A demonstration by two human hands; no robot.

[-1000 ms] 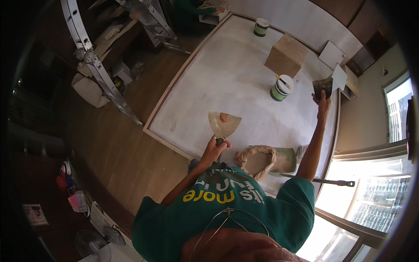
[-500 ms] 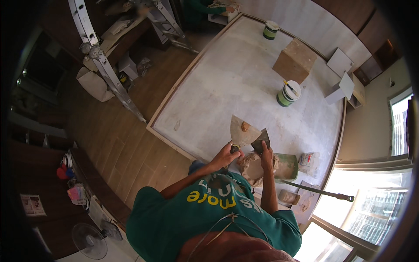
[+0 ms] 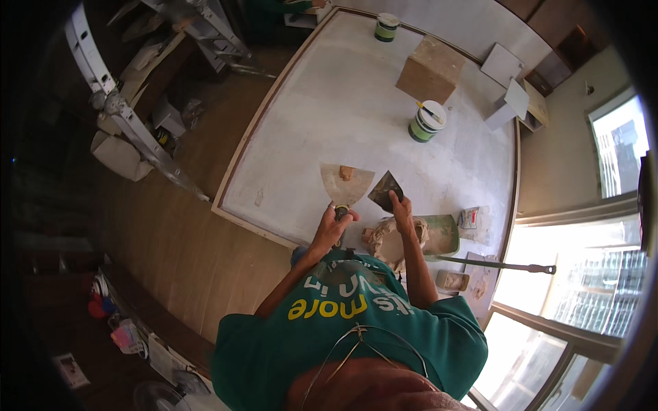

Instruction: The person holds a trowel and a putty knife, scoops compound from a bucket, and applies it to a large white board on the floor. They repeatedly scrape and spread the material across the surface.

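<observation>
My left hand (image 3: 330, 229) is closed round the dark handle of a wide putty knife (image 3: 336, 186), its fan-shaped blade pointing away from me. A small lump of brown putty (image 3: 347, 173) sits on that blade. In my right hand (image 3: 404, 211) is a thin, dark, square scraper plate (image 3: 385, 189), gripped by its near corner. The two blades are close together but apart. Below my right hand, partly hidden by the forearm, is a crumpled open bag (image 3: 386, 246) with pale material inside. A green tub (image 3: 445, 234) lies beside it.
The large pale panel (image 3: 295, 130) carries a lidded bucket (image 3: 426, 123) with a yellow-handled tool on top, a cardboard box (image 3: 428, 72) and a farther bucket (image 3: 386, 29). A ladder (image 3: 140, 130) stands left. A long-handled tool (image 3: 500, 264) reaches right. Another person's arm (image 3: 298, 7) shows at the far edge.
The putty knife and scraper plate, overlapping before, are now separated. My right hand has turned the plate to point up and leftward. The whole view has shifted.
</observation>
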